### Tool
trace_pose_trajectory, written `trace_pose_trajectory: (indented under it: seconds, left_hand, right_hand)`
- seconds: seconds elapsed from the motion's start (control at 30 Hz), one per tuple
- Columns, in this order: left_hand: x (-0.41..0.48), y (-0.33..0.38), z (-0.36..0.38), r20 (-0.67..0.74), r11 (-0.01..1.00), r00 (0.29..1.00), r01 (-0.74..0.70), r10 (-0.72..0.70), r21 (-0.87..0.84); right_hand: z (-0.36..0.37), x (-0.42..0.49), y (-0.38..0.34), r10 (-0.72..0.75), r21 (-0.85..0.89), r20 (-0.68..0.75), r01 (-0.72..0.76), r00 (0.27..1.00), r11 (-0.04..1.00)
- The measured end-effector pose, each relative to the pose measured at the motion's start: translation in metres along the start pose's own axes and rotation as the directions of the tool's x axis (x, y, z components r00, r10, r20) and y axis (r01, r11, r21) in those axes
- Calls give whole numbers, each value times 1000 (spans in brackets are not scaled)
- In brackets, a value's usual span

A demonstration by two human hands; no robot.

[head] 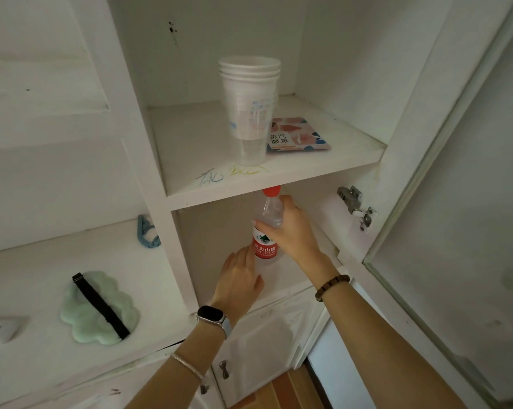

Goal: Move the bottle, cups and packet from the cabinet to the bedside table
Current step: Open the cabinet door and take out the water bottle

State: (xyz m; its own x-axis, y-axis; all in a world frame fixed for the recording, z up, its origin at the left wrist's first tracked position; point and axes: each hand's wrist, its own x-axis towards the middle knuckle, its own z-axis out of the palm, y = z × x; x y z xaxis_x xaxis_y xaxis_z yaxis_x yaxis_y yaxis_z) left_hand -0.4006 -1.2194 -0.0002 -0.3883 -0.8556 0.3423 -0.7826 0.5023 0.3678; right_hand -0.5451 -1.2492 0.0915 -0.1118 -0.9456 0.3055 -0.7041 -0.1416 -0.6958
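Right hand (293, 231) is closed round the bottle (266, 228) at its shoulder, just under the red cap, and I see it standing upright in the lower cabinet compartment. Left hand (239, 278) is open, fingers straight and together — its fingertips lie against the bottle's base, not gripping. On the shelf (278, 175) above, the stacked cups (249, 107) stand just beside the flat packet (296, 134).
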Motion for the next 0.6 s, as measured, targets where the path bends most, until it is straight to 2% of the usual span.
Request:
trace_pose_trajectory:
  seconds: [0.27,0.6]
  left_hand:
    - [-24,18,-7,3,996,1000,15,-15,-85]
    - [-98,64,-25,-16,971,989,143,-148,-192]
  right_hand:
    - [-14,-28,-6,4,8,-6,-4,1000,1000]
    - [-49,-101,-31,-93,83,-18,95,995,992]
